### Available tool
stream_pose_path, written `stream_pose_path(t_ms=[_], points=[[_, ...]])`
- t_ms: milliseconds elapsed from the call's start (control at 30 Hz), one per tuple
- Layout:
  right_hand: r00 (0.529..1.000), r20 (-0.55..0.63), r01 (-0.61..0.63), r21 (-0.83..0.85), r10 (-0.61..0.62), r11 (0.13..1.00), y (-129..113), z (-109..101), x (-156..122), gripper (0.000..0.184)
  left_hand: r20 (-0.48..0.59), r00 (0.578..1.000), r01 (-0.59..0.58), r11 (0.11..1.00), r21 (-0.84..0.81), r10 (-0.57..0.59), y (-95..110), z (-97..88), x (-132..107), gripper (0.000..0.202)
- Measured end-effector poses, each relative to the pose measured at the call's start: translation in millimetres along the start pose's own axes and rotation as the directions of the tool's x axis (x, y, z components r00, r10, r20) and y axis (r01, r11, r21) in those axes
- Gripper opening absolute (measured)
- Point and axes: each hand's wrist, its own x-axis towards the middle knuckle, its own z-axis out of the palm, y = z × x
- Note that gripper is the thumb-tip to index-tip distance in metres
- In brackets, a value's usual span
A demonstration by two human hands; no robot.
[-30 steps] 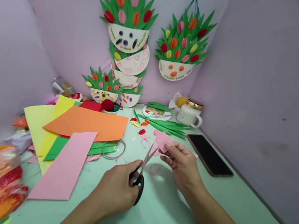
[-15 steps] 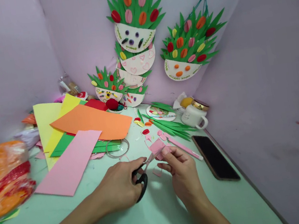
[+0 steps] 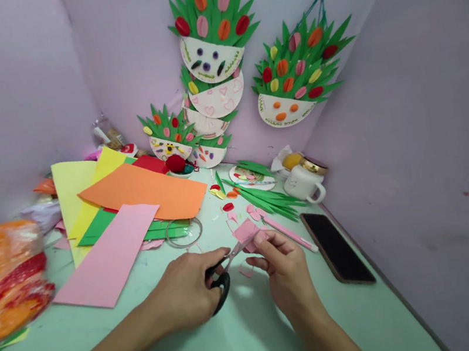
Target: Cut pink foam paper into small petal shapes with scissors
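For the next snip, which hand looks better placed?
Likely the left hand: it already holds the scissors, which reach the small pink paper. The right hand pinches that paper, so it suits steadying.

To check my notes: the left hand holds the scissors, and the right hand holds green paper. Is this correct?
The colour is wrong: the head view shows pink paper in the right hand. The left hand does hold the scissors.

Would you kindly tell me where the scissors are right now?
In the head view, the scissors are below and slightly left of centre, held in the left hand, their blades at the small pink paper in the right hand.
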Motion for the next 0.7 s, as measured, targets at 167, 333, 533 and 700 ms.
stream_pose_path(t_ms=[167,333,533,700], points=[[1.0,-0.01,0.004,-0.001,-0.004,1.0,0.7,0.0,0.6,0.019,0.014,1.0,-0.007,1.0,0.008,0.007,-0.4,0.5,0.2,0.022],[1.0,-0.013,-0.026,0.019,0.027,0.999,-0.3,1.1,0.0,0.019,0.009,1.0,-0.009,1.0,0.017,0.009,3.4,-1.9,1.5,0.019],[0.999,-0.01,-0.03,0.035,0.03,0.999,-0.8,0.9,0.1,0.018,0.022,1.0,-0.007,1.0,-0.007,0.007,4.0,-3.2,1.7,0.016],[0.999,-0.014,-0.029,0.046,0.03,0.999,-1.1,1.1,0.2,0.017,0.039,0.999,-0.015,0.999,-0.051,0.017,1.6,-1.9,-1.3,0.016]])
